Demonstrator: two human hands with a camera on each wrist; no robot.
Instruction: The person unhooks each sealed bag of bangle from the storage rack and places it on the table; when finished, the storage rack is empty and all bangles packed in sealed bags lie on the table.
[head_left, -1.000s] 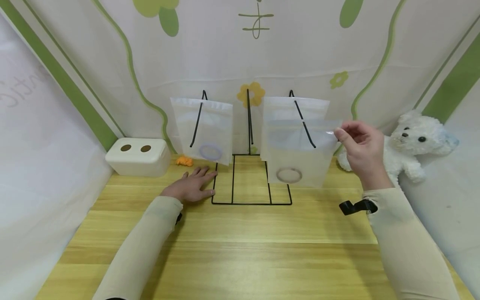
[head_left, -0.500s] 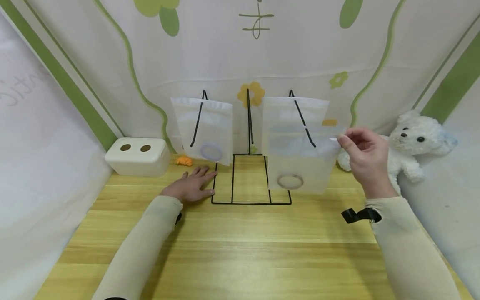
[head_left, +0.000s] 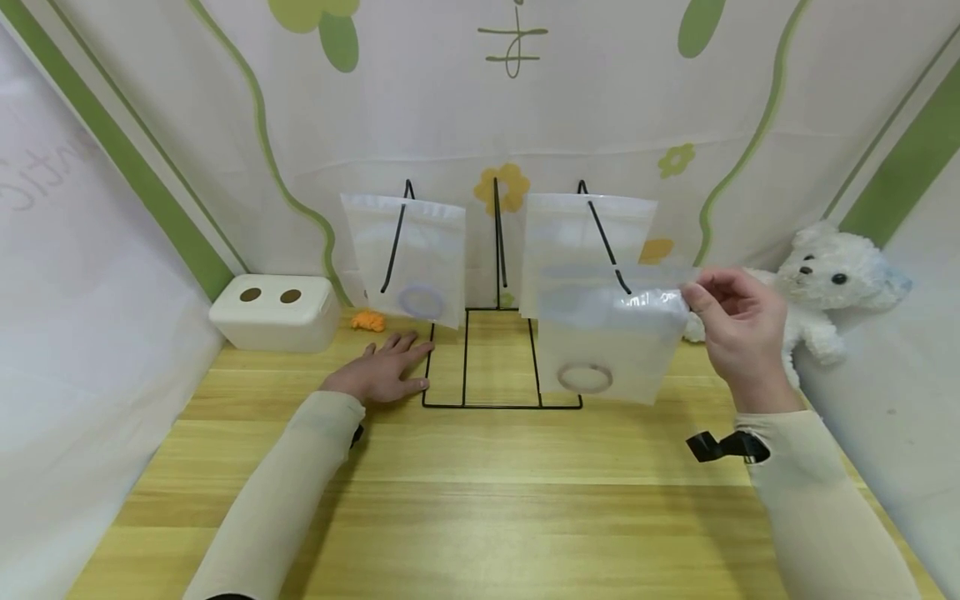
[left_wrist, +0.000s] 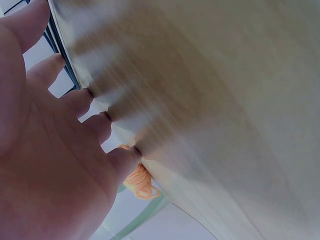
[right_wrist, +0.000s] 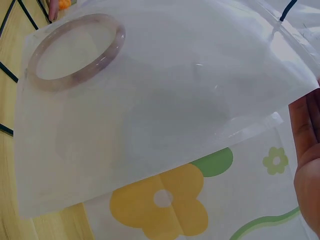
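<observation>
My right hand (head_left: 742,337) pinches the upper right corner of a translucent zip bag (head_left: 607,342). Inside that bag lies a brownish bangle (right_wrist: 97,65). The bag's top strip is at the front tip of the right hook (head_left: 603,236) of a black wire rack (head_left: 502,407). Behind it, another bag (head_left: 555,229) hangs on the same hook. On the left hook hangs a bag (head_left: 397,250) with a lilac bangle (head_left: 423,317) in it. My left hand (head_left: 382,372) rests spread on the table, its fingers touching the left side of the rack's base.
A white box (head_left: 277,325) with two round brown spots on top stands at the back left. Near it sits a small orange object (head_left: 368,322). At the right, a white plush bear (head_left: 821,283) leans by the cloth wall, behind my right hand.
My right hand has drawn the front bag forward and down along the right hook, toward its tip. The left hand has stayed in place.
</observation>
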